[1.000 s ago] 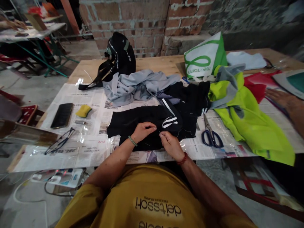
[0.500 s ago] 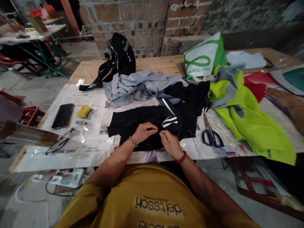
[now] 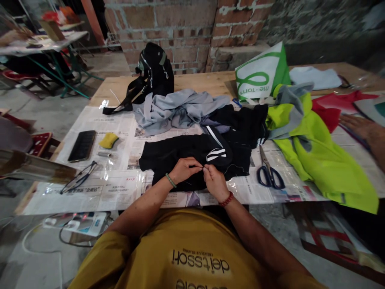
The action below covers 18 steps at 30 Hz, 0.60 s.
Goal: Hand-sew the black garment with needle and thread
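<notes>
Both hands meet over a black cloth garment [image 3: 171,148] with white stripes, spread on the newspaper. My left hand [image 3: 187,169], a green bead bracelet at its wrist, is closed in a pinch. Its fingertips touch those of my right hand [image 3: 215,180], also pinched, with a red bracelet below it. Whatever lies between the fingertips is too small and dark to make out. A thin pale thread [image 3: 233,165] curls over the garment to the right. Dark-handled scissors [image 3: 270,176] rest on the newspaper beyond it.
Grey cloth [image 3: 180,110] and a black bag [image 3: 156,70] lie behind. A yellow-green garment [image 3: 327,152] hangs over the front edge at right, near another person's hand [image 3: 357,124]. At left are a phone [image 3: 82,145], yellow pad [image 3: 108,140], glasses [image 3: 80,178] and bottle-like cylinder [image 3: 45,168].
The whole view has shifted slightly, with things on the table appearing a little further right. My hands stay pinched together over the black garment.
</notes>
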{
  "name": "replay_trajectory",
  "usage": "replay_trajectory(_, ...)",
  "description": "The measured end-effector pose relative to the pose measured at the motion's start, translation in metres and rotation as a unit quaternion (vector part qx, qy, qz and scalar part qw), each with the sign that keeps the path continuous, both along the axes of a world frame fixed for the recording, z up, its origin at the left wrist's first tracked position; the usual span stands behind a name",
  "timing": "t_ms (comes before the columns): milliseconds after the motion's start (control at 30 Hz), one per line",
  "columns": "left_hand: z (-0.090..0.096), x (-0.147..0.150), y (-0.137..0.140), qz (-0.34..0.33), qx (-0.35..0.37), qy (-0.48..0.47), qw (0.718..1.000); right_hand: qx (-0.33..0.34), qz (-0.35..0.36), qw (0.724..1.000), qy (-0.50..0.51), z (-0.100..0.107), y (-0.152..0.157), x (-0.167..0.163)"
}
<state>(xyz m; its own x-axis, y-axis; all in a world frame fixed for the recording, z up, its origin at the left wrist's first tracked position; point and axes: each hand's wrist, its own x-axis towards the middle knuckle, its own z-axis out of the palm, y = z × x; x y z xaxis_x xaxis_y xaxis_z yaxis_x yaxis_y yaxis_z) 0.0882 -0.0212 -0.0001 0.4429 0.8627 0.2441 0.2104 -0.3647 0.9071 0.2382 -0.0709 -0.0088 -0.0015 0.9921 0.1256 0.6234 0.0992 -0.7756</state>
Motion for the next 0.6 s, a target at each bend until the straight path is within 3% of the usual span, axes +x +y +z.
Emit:
replay_trajectory(233, 0.000, -0.003, -0.004, 0.107, 0.007, 0.071, 0.992, -0.010, 0.038, 0.999, 0.017, 0.008, 0.000, 0.001)
replay_trajectory(433, -0.012, -0.004, -0.015, 0.076, 0.044, 0.037, 0.995, 0.007, -0.004, 1.000, 0.017, 0.004, 0.008, -0.006)
replay_trajectory(600, -0.016, -0.004, -0.014, 0.087, 0.070, 0.031, 0.993, 0.008, 0.052, 0.998, -0.038, 0.025, 0.001, 0.008)
